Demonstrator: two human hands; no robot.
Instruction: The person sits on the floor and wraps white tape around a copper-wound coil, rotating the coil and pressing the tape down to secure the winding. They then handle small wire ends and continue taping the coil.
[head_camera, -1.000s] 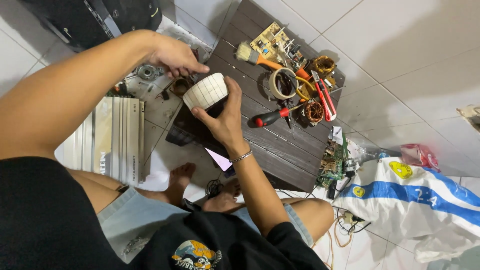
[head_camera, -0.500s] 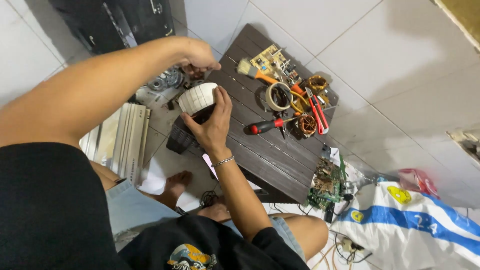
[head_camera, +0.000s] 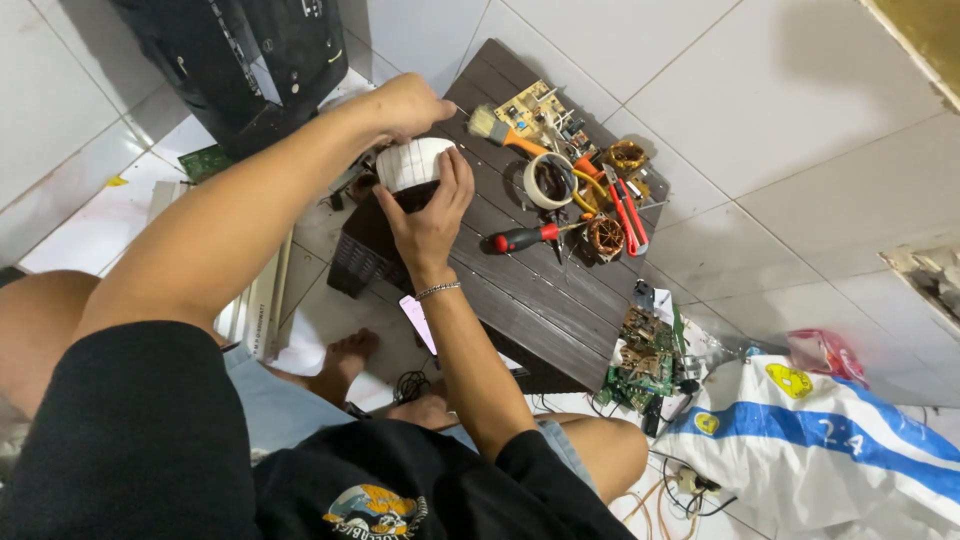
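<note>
Sitting over a dark board (head_camera: 560, 300) on the tiled floor, a white roll (head_camera: 412, 163) is held up between two hands. The right hand (head_camera: 430, 215) is cupped under and beside the roll, with its fingers closed around the near side. The left hand (head_camera: 408, 104) is curled over the top of the roll from the far side, so the roll is gripped from both sides. The roll is kept above the left edge of the board, over a black box (head_camera: 362, 255). Compared with half a second ago, the same hold is kept by both hands, and the roll is seen a little higher and more to the left in the view, because the head has been turned. More of the floor on the right is now seen, and the white and blue bag (head_camera: 830, 450) is shown more fully. On the board, a brush (head_camera: 500, 130), a tape ring (head_camera: 548, 180), a red screwdriver (head_camera: 525, 238), red pliers (head_camera: 625, 208) and a copper coil (head_camera: 605, 236) are laid close together, and none of them has been moved. A green circuit board (head_camera: 640, 365) is left on the floor just past the board's right end. A silver bracelet (head_camera: 437, 291) is worn on the right wrist.
</note>
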